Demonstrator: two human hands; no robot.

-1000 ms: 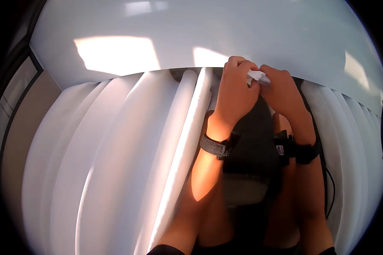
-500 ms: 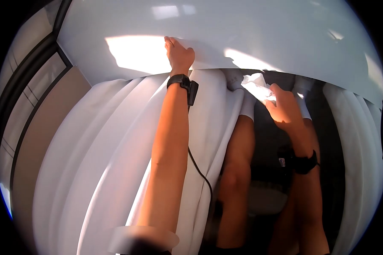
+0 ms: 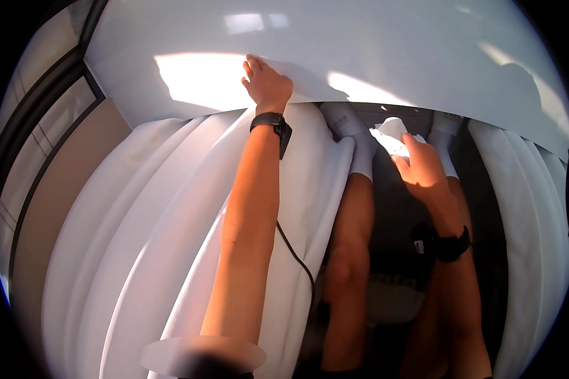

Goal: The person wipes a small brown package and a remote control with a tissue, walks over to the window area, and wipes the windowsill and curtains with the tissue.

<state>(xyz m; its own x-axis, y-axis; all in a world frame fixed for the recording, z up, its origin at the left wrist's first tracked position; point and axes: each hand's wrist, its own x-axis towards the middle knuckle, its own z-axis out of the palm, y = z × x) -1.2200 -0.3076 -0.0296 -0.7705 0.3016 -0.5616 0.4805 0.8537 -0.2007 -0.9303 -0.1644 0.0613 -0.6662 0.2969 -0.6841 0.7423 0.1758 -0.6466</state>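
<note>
My left hand (image 3: 268, 82) rests on the glossy white surface (image 3: 189, 31), its fingers stretched forward at the edge of a bright sun patch. It holds nothing. A black band with a small device is strapped round that wrist. My right hand (image 3: 423, 167) is closed on a crumpled white tissue (image 3: 392, 134), pinched between thumb and fingers. The tissue sticks out toward the upper left, in front of the surface's near edge and above the dark floor. Part of it is hidden by the fingers. Another black band (image 3: 452, 245) circles the right wrist.
White curtains (image 3: 139, 240) hang at left, with another curtain (image 3: 521, 221) at right. Between them are my legs in white socks (image 3: 362, 155). A thin black cable (image 3: 294, 252) runs down beside my left arm. A dark window frame (image 3: 44, 82) stands at far left.
My left hand has turned slightly and its fingers have spread a little. The right hand and tissue have shifted slightly right and down. A shadow now falls across the surface's right side.
</note>
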